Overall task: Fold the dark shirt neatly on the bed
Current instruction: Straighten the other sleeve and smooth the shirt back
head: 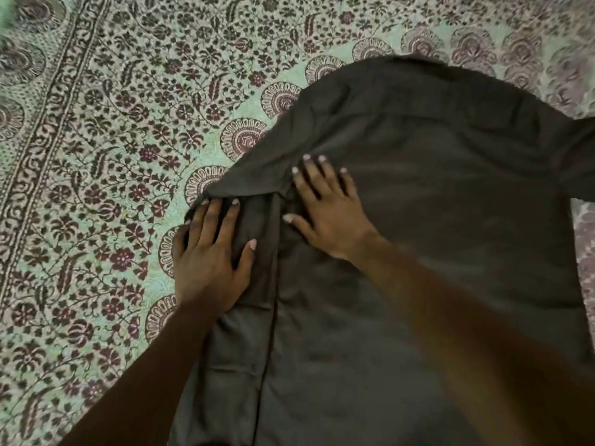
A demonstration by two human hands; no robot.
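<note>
Dark shirt (418, 220) lies spread on the bed's patterned green cover (112, 156), filling the right and lower part of the view. Its far edge reaches toward the top right; a sleeve appears to trail off at the right margin, though blur there leaves this uncertain.

Left hand (209, 259) rests flat on the shirt's left edge, fingers spread and open, pressing a narrow strip of cloth already turned inward along a lengthwise crease. Nothing is pinched.

Right hand (331, 214) lies palm down just beside it, fingers splayed and open, on the body of the shirt where the folded sleeve area meets the panel. It presses the cloth without gripping it.

Judged stage: early, first side fold being smoothed; right side not yet folded.

Risks from here:
- Bunched cloth between the two hands could set as a wrinkle if pressed in rather than swept outward.
- The folded strip looks uneven toward the shoulder; left so, the fold line would run crooked.
- Lifting either hand quickly may let the limp cloth spring back open.
</note>
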